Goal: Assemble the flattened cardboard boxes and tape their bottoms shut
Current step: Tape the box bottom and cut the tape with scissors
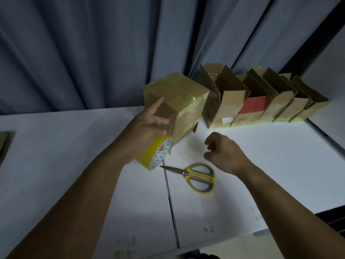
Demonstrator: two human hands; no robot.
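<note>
A small cardboard box (pixel 177 98) stands upside down on the white table (pixel 261 165), its taped bottom facing up and shiny with yellowish tape. My left hand (pixel 149 122) grips the box's near left side, fingers spread over it. A yellow tape roll (pixel 158 154) sits just under that hand, against the box's lower corner. My right hand (pixel 222 150) hovers to the right of the roll with fingers curled in and nothing in it. Yellow-handled scissors (pixel 196 175) lie shut on the table below my right hand.
A row of several assembled boxes (pixel 261 101) with open flaps lines the back right of the table against a grey curtain (pixel 93 53). Flattened cardboard (pixel 4 144) shows at the left edge. A seam (pixel 169 199) runs down the tabletop.
</note>
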